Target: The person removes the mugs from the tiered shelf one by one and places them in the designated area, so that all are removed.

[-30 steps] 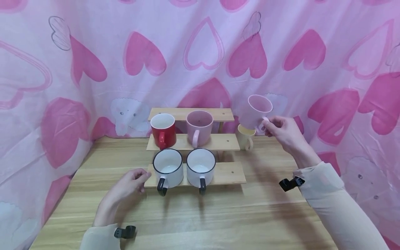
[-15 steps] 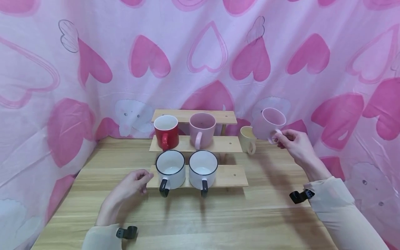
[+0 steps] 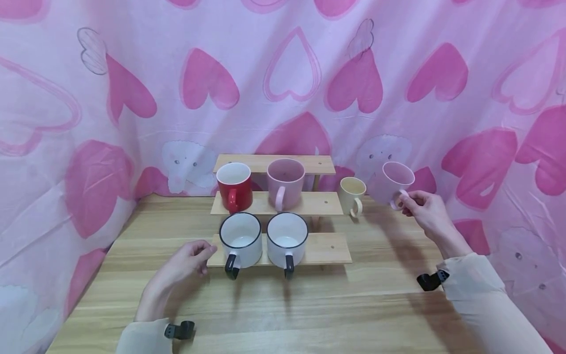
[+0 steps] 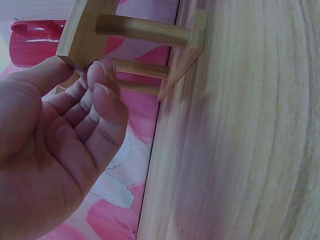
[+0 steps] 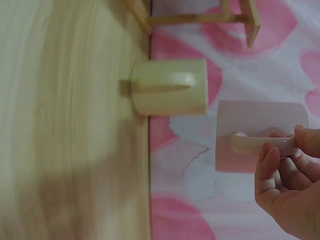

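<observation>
My right hand pinches the handle of a pale pink mug, which it holds in the air at the right. In the right wrist view this mug is above the table, fingers and thumb on its handle. A cream-yellow mug stands on the table just left of it. On the left, my left hand grips the front left end of a three-step wooden rack, thumb and fingertips at the board's corner.
Two white mugs with black rims and handles stand on the rack's lowest step. A red mug and another pink mug occupy the middle step. Behind the wooden table hangs a pink heart-patterned curtain.
My right hand has carried the pink mug rightward and down, away from over the yellow mug, which now shows fully. The left hand stays at the rack's end.
</observation>
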